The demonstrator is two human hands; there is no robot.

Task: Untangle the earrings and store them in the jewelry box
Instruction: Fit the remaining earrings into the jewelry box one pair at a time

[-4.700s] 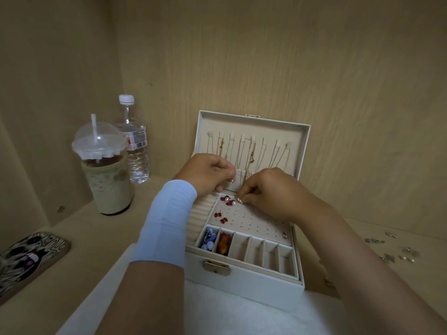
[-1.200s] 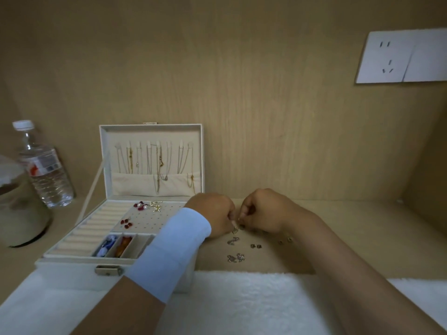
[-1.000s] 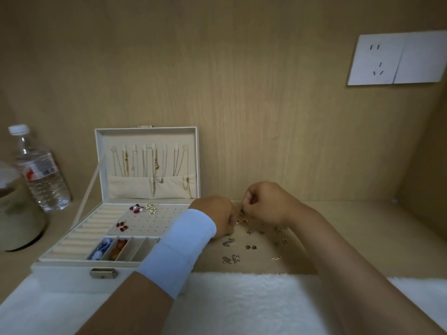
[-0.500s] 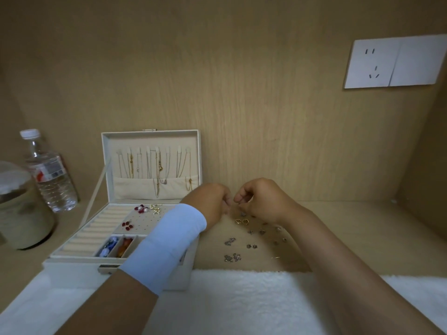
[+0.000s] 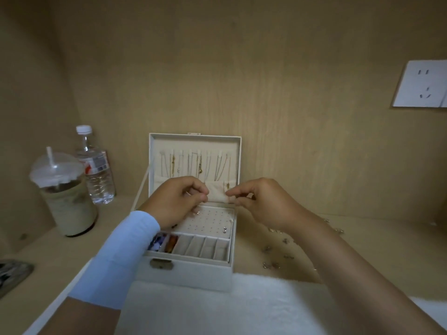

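The white jewelry box [image 5: 193,274] stands open in the middle of the shelf, its lid [image 5: 196,141] upright with thin necklaces hanging inside. My left hand [image 5: 176,201] and my right hand [image 5: 263,204] hover side by side over the box's perforated stud panel [image 5: 208,223]. Each pinches a tiny earring piece between thumb and forefinger, too small to make out. A pair of studs [image 5: 225,229] sits at the panel's right edge. Several loose earrings [image 5: 271,264] lie scattered on the shelf to the right of the box, partly hidden by my right forearm.
An iced drink cup with a straw [image 5: 65,197] and a water bottle [image 5: 96,170] stand at the left. A phone in a patterned case [image 5: 12,274] lies at the left edge. A white fluffy towel [image 5: 229,308] covers the front. A wall socket [image 5: 423,88] is at the upper right.
Both hands lifted from the loose earrings on the shelf and moved left over the box's stud panel, fingers still pinched. The view swung left with them.
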